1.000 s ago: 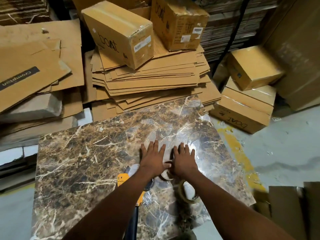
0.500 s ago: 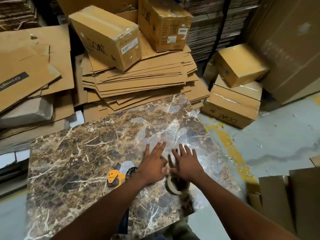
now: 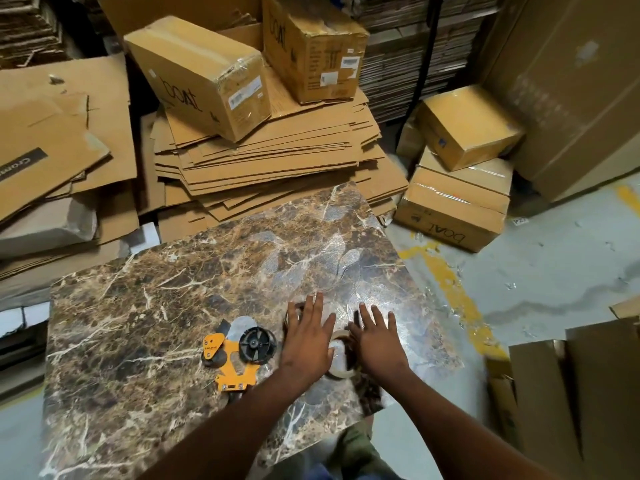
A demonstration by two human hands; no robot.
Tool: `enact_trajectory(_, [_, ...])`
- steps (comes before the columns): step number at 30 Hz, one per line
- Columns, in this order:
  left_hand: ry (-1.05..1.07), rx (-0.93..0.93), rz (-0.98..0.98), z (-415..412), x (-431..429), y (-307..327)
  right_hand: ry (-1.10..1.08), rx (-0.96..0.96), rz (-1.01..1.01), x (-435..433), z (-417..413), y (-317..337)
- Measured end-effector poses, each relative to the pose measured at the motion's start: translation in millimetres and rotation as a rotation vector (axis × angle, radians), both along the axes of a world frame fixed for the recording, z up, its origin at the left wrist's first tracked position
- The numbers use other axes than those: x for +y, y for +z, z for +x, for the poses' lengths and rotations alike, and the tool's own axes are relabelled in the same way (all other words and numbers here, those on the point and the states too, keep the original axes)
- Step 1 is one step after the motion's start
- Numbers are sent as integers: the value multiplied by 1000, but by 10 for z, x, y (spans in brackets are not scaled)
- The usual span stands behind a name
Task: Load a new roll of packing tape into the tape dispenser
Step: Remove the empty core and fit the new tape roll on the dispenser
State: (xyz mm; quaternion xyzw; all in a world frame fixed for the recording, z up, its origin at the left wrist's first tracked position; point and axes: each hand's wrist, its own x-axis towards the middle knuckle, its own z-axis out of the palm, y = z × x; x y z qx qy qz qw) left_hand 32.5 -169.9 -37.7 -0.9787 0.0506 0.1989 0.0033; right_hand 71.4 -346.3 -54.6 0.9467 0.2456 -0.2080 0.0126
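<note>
An orange tape dispenser (image 3: 231,358) with a black hub wheel lies flat on the brown marble tabletop (image 3: 156,306), its handle hidden under my left forearm. A clear tape roll (image 3: 341,355) lies flat between my two hands. A second ring-shaped roll (image 3: 290,311) peeks out under my left fingers. My left hand (image 3: 308,337) hovers palm down with fingers spread, just right of the dispenser. My right hand (image 3: 377,341) is also flat and spread, touching the right side of the clear roll. Neither hand grips anything.
Flattened cardboard sheets (image 3: 270,161) are stacked behind the table, with sealed cartons (image 3: 197,74) on top. More cartons (image 3: 460,188) sit on the grey floor at the right. Folded cardboard (image 3: 575,393) stands near the table's right corner.
The view has tilted so the dispenser and rolls are uncovered. My hands have spread slightly apart, and the left hand lifted off the dispenser's hub side.
</note>
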Motion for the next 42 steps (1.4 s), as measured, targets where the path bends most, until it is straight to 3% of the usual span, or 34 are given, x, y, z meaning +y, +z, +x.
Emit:
enact_trajectory(11, [209, -35, -76, -17, 422, 118, -11, -36, 63, 204, 48, 144])
enact_trajectory(26, [520, -47, -33, -231, 1716, 665, 175, -64, 183, 1437, 249, 661])
enact_trajectory(42, [565, 24, -6, -342, 1953, 423, 189, -5, 95, 1823, 219, 404])
